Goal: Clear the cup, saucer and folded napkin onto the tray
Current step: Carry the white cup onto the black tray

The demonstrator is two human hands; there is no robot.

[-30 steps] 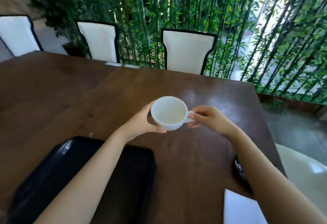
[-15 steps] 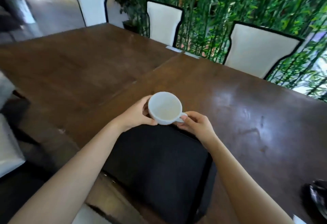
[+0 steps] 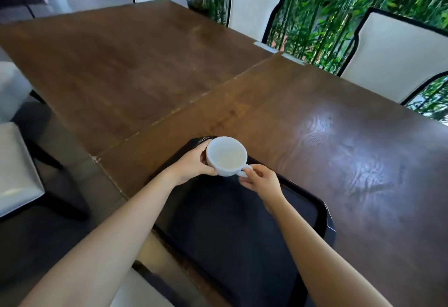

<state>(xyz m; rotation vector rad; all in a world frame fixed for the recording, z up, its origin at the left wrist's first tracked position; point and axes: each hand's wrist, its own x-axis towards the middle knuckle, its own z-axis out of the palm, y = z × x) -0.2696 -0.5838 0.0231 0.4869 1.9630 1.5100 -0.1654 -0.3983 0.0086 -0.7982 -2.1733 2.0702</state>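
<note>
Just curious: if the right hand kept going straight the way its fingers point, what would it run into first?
The cup: the right hand already pinches its handle, fingers pointing at the cup's body. Beyond it is the left hand.

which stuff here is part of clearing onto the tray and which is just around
Part of the job:
- white cup, held over the far end of the tray
- black tray
- left hand around the cup's body
- right hand at the handle
The saucer and napkin are out of view.

Just around:
- wooden table
- white chairs
- bamboo plants
</note>
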